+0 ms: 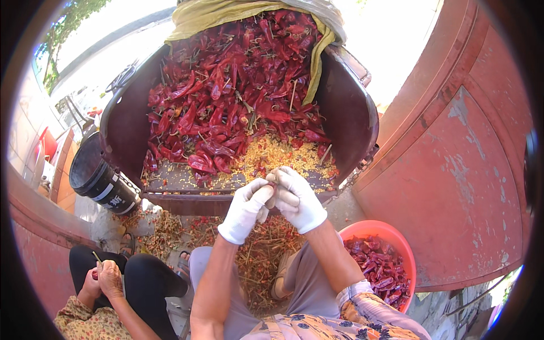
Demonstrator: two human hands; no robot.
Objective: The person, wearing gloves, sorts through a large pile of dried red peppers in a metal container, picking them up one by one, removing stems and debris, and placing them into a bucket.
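My left hand (247,209) and my right hand (296,199), both in white gloves, meet fingertip to fingertip over the front edge of a dark metal cart bed (170,199). Both are closed in a pinch on a small dark red piece of dried chili pepper, mostly covered by the fingers. Behind them a large heap of dried red chili peppers (226,85) fills the bed. Loose yellow chili seeds (277,156) lie spread across the bed floor just beyond my fingers.
A pink basin (409,255) of red chili pieces stands by my right leg. Stems and scraps (263,255) cover the ground between my feet. At left are a black bucket (93,170) and a co-worker's hands (107,277). A yellow sack (198,20) lies behind the heap; a red metal door (447,187) stands right.
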